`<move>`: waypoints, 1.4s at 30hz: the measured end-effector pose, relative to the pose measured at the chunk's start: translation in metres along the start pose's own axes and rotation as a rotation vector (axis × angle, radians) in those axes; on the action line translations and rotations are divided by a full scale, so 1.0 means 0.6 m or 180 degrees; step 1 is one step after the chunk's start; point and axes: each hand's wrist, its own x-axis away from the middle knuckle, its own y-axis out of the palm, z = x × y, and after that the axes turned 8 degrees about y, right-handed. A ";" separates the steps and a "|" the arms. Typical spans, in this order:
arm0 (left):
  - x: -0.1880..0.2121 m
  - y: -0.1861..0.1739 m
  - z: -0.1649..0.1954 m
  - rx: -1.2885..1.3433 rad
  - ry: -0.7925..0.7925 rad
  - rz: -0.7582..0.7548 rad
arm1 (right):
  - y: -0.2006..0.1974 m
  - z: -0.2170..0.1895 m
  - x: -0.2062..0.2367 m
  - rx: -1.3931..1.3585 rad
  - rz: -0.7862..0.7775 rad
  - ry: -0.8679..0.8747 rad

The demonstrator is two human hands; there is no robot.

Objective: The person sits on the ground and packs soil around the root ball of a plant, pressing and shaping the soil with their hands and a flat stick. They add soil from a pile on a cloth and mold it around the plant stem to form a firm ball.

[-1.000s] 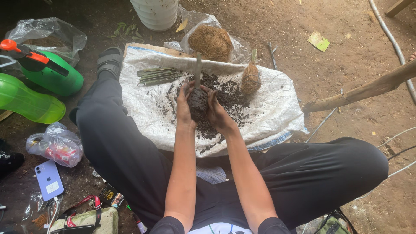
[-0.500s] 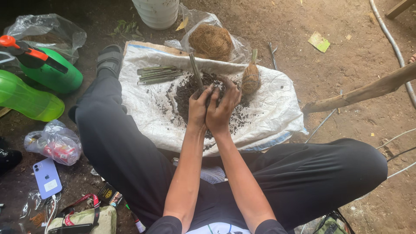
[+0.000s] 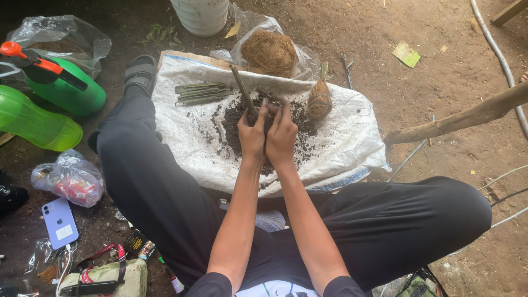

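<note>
Both the left hand [image 3: 252,133] and the right hand [image 3: 281,135] meet, fingers pressed together around a thin brown stick cutting [image 3: 242,91] that slants up and far-left from the dark soil heap [image 3: 234,124] on the white woven sack [image 3: 187,143].

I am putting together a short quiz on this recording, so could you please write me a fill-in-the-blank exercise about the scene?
1. The left hand and the right hand are pressed together around a thin ____ that sticks up out of the dark soil.
2. The soil lies heaped on a white woven ____ spread across the person's lap.
3. The spray bottle at the far left is ____ with an orange trigger.
4. The phone lies on the ground with its ____ facing up.

Missing words: stick; sack; green; back
</note>
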 end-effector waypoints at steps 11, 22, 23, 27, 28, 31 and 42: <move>0.031 0.040 -0.002 -0.2048 0.1446 -0.0806 | -0.023 0.098 -0.051 -0.1514 -0.0802 0.1259; 0.047 0.066 0.021 -0.1298 0.1324 -0.0833 | -0.053 0.121 -0.072 -0.2306 -0.0312 0.1447; 0.039 0.061 0.023 -0.1884 0.1259 -0.0671 | -0.059 0.118 -0.070 -0.2366 -0.0631 0.1333; 0.021 0.033 0.034 -0.0389 0.0230 -0.1129 | -0.065 0.097 -0.057 -0.2634 -0.1553 0.0970; 0.021 0.029 0.036 -0.0393 0.0406 -0.1105 | -0.059 0.087 -0.054 -0.2715 -0.1708 0.0900; 0.024 0.025 0.043 -0.0228 0.0445 -0.1108 | -0.054 0.050 -0.047 -0.2159 -0.1068 0.0333; 0.041 0.067 0.056 0.0293 -0.0328 -0.0936 | -0.208 -0.192 0.003 0.0740 0.0555 -0.0773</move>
